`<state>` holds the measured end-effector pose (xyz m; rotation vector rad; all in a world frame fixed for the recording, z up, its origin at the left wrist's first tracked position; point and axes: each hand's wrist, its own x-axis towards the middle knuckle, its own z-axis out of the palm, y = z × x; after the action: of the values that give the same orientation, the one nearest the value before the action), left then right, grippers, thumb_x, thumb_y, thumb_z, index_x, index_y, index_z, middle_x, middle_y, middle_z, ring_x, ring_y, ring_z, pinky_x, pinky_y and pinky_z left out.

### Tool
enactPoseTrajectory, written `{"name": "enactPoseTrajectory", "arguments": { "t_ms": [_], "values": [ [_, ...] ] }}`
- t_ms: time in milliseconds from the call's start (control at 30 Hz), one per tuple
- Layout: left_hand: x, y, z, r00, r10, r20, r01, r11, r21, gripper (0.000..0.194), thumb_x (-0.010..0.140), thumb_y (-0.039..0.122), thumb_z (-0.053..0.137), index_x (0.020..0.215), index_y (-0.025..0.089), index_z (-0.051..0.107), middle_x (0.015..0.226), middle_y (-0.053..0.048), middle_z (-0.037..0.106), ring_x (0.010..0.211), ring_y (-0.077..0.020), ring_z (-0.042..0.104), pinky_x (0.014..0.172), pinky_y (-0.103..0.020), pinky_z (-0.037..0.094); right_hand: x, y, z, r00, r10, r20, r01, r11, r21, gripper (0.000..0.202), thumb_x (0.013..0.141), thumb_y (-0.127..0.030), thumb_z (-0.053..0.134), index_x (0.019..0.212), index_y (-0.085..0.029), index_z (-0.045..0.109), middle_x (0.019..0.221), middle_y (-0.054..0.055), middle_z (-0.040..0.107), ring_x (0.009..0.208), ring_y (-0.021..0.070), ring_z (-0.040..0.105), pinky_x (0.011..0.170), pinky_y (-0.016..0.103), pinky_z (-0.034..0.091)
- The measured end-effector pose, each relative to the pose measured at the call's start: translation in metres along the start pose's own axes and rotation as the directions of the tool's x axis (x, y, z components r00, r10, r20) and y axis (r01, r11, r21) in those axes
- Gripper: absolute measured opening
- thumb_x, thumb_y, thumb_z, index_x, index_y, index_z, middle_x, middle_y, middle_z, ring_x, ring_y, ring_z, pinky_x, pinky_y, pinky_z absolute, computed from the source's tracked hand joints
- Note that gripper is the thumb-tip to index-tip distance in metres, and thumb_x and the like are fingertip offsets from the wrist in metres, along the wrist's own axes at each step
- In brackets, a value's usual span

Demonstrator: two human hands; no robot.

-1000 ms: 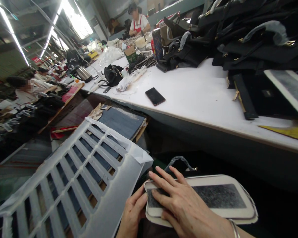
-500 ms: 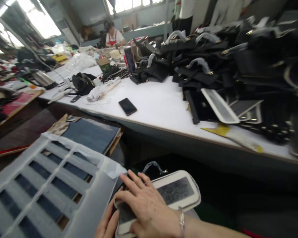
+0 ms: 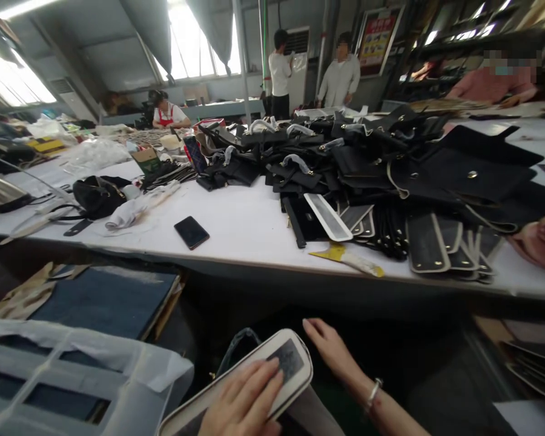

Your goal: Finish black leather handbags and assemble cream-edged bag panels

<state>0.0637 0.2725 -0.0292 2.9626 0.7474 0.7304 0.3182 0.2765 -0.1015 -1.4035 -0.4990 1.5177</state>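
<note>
Where the near edge of the desk (image 3: 272,266) drops into shadow, a white-edged oblong panel (image 3: 254,378) with a dark speckled centre is held low in the view, below and in front of that edge. Its long axis is tilted, running from the lower left up to the right, with the rounded end pointing up and right toward the desk. The left hand (image 3: 245,406) is laid flat on top of the panel, fingers spread only slightly and pressed on the dark face (the lower end of the panel is cut off by the frame). The right hand (image 3: 331,351) is seen just right of the panel's rounded end, fingers extended and loosely open, gripping nothing; whether it touches the panel cannot be told. On the desk above, a black phone (image 3: 191,232) lies left of a heap of black bag parts (image 3: 367,169).
</note>
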Motion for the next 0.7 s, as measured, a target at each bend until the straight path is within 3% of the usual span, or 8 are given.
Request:
{"name": "enactPoseTrajectory", "arguments": {
  "t_ms": [67, 133, 300, 433, 567, 700],
  "values": [
    [0.023, 0.002, 0.013, 0.997, 0.076, -0.001, -0.076, 0.994, 0.073, 0.046, 0.097, 0.043, 0.051, 0.138, 0.021, 0.054, 0.127, -0.002, 0.069, 0.113, -0.0175, 0.064, 0.094, -0.022, 0.051, 0.005, 0.025, 0.001, 0.977, 0.172, 0.13, -0.184, 0.979, 0.087, 0.048, 0.066, -0.058, 0.081, 0.066, -0.013, 0.067, 0.061, 0.003, 0.062, 0.067, 0.0207, 0.061, 0.078, 0.037, 0.049],
    [0.032, 0.004, 0.022, 0.997, 0.079, 0.001, -0.078, 0.987, 0.143, 0.049, 0.095, 0.051, 0.052, 0.134, 0.022, 0.058, 0.128, 0.0, 0.068, 0.11, -0.0179, 0.064, 0.089, -0.024, 0.051, 0.006, 0.043, 0.014, 0.922, 0.282, 0.266, -0.339, 0.92, 0.199, 0.054, 0.073, -0.065, 0.072, 0.068, -0.011, 0.067, 0.061, 0.005, 0.063, 0.061, 0.0184, 0.06, 0.07, 0.033, 0.049],
    [0.027, 0.003, 0.028, 0.996, 0.072, 0.046, -0.079, 0.984, 0.162, 0.045, 0.096, 0.051, 0.052, 0.133, 0.027, 0.06, 0.124, 0.002, 0.07, 0.108, -0.017, 0.064, 0.086, -0.024, 0.048, 0.014, 0.054, 0.043, 0.802, 0.374, 0.467, -0.57, 0.714, 0.407, 0.055, 0.087, -0.061, 0.058, 0.068, -0.01, 0.066, 0.062, 0.009, 0.066, 0.065, 0.0177, 0.065, 0.063, 0.024, 0.049],
    [0.026, 0.001, 0.029, 0.998, 0.052, 0.045, -0.057, 0.992, 0.11, 0.038, 0.098, 0.043, 0.05, 0.134, 0.032, 0.058, 0.12, 0.002, 0.071, 0.105, -0.0152, 0.066, 0.082, -0.023, 0.048, 0.025, 0.057, 0.045, 0.741, 0.412, 0.53, -0.662, 0.581, 0.474, 0.06, 0.094, -0.059, 0.049, 0.06, -0.011, 0.061, 0.053, 0.008, 0.063, 0.056, 0.0132, 0.063, 0.052, 0.016, 0.045],
    [0.029, 0.002, 0.031, 0.997, 0.046, 0.066, -0.054, 0.99, 0.132, 0.034, 0.099, 0.04, 0.05, 0.129, 0.031, 0.062, 0.118, 0.002, 0.072, 0.103, -0.015, 0.066, 0.078, -0.022, 0.048, 0.028, 0.061, 0.042, 0.703, 0.408, 0.582, -0.704, 0.511, 0.493, 0.057, 0.091, -0.06, 0.055, 0.06, -0.012, 0.058, 0.055, 0.006, 0.064, 0.052, 0.0126, 0.061, 0.046, 0.015, 0.043],
    [0.037, 0.005, 0.028, 0.997, -0.005, 0.077, -0.005, 0.993, 0.121, 0.028, 0.098, 0.031, 0.051, 0.123, 0.029, 0.064, 0.116, 0.002, 0.072, 0.101, -0.0144, 0.066, 0.077, -0.023, 0.048, 0.021, 0.065, 0.04, 0.716, 0.37, 0.592, -0.69, 0.497, 0.525, 0.05, 0.091, -0.054, 0.06, 0.065, -0.011, 0.062, 0.063, 0.006, 0.066, 0.053, 0.0091, 0.059, 0.048, 0.014, 0.045]
  ]
}}
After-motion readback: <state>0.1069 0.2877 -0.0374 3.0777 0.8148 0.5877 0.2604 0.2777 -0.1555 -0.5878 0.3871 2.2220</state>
